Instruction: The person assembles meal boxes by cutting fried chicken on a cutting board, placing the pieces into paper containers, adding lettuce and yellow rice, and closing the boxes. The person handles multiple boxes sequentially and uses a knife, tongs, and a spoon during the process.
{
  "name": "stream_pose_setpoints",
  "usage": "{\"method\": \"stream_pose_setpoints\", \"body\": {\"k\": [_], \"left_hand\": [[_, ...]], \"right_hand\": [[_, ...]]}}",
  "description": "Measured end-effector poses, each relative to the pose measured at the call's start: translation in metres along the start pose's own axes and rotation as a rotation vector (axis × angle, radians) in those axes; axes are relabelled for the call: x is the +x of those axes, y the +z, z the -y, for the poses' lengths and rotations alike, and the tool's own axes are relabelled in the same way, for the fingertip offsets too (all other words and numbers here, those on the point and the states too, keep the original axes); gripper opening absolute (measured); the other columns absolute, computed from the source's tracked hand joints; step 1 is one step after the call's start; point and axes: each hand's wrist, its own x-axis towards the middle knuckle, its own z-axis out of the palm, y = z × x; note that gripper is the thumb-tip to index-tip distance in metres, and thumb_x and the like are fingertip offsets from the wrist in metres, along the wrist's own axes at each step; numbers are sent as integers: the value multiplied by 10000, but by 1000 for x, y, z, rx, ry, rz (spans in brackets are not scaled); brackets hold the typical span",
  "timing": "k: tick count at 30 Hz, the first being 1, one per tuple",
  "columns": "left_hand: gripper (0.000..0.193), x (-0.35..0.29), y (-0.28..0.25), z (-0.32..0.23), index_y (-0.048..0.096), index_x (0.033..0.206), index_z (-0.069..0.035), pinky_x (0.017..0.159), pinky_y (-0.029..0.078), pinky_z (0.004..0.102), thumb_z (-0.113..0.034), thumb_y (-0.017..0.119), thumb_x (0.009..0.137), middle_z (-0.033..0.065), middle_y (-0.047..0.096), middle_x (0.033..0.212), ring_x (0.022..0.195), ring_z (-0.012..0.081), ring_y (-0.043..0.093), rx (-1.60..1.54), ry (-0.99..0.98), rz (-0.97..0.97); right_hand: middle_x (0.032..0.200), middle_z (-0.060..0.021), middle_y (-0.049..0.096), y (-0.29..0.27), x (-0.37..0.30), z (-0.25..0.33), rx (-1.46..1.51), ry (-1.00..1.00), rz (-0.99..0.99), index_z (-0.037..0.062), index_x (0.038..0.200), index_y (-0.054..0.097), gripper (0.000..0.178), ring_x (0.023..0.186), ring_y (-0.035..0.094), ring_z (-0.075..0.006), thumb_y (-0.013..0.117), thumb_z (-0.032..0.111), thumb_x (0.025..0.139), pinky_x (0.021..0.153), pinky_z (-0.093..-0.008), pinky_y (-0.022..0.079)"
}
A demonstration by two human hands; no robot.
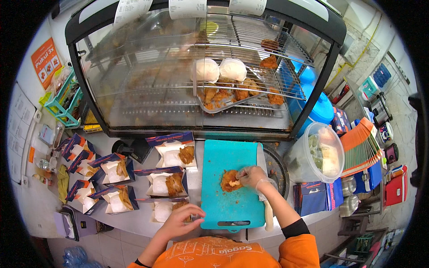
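A piece of fried chicken with a pale torn patch lies on a turquoise cutting board, crumbs around it. My right hand, in a clear plastic glove, pinches the chicken's right edge. My left hand looks bare; its loosely bent fingers are apart and hold nothing, beside the board's lower left edge. Just behind it stands the nearest open paper box, partly hidden by the hand. Two more boxes, the middle box and the far box, hold white wrapped bundles and fried chicken.
Several filled boxes stand farther left. Behind the board is a glass warming cabinet, with a tray of chicken and two white rounded bundles. To the right are a round dark tray, a clear tub and folded cartons.
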Motion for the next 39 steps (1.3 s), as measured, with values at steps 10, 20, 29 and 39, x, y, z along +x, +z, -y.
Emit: {"method": "stream_pose_setpoints", "body": {"k": [10, 20, 29, 39], "left_hand": [[156, -3, 1, 0, 635, 946, -41, 746, 477, 269, -75, 660, 796, 62, 606, 968, 865, 160, 583, -20, -21, -6], [154, -4, 2, 0, 634, 947, -44, 733, 474, 267, -67, 660, 797, 60, 605, 957, 843, 157, 581, -13, -9, -11], [160, -2, 3, 0, 631, 953, -48, 706, 471, 262, -63, 660, 797, 58, 602, 956, 789, 144, 569, -23, -8, 8], [166, -10, 0, 1, 629, 964, -44, 740, 472, 273, -83, 655, 804, 62, 607, 975, 868, 163, 584, -17, -8, -16]], "right_hand": [[968, -112, 658, -23, 17, -25, 781, 140, 472, 4, 974, 656, 261, 914, 613, -142, 678, 92, 730, 788, -273, 519], [949, -140, 648, -44, 8, -42, 685, 39, 427, -73, 989, 617, 267, 882, 629, -167, 637, 51, 752, 807, -254, 503], [847, -109, 677, -29, -11, 10, 598, 66, 340, -21, 985, 649, 254, 797, 648, -189, 664, 92, 759, 760, -284, 520], [817, -178, 612, 52, -5, 32, -360, -499, -155, 16, 842, 628, 238, 705, 617, -297, 551, 241, 822, 591, -383, 520]]}}
